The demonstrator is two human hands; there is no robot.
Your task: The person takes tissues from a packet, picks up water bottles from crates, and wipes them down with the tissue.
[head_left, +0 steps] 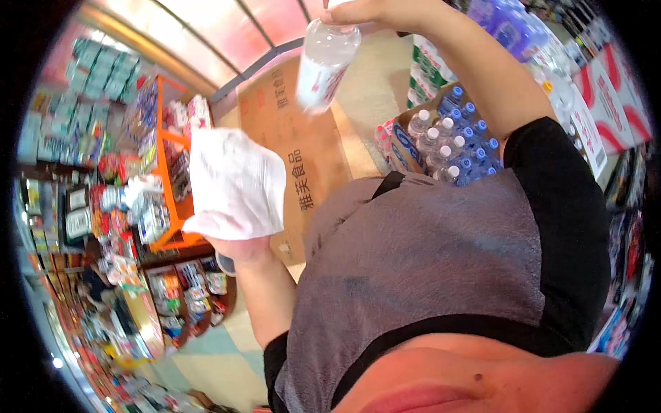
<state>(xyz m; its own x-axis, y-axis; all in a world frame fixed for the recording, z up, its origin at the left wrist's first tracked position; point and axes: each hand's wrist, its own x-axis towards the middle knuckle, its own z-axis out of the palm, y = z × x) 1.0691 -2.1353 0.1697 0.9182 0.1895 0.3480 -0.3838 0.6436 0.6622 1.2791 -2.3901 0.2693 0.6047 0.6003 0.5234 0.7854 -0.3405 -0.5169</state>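
Note:
A white cloth (237, 182) covers most of my left hand (241, 246), hiding the fingers; only the base of the hand and the wrist show. At the top of the view, my right hand (351, 12) is closed around the cap end of a clear plastic bottle (329, 62). This bottle has a white label with red marks and hangs tilted, its lower end slightly blurred. Cloth and bottle are apart. Below them a flattened brown cardboard sheet (296, 131) with printed characters lies on the floor.
Right of the cardboard stands an open carton (403, 148) of bottles with white and blue caps. An orange rack (175, 213) of packaged goods is close to my left hand. Metal bars (258, 31) edge the top, and red-and-white boxes (616, 103) stand at right.

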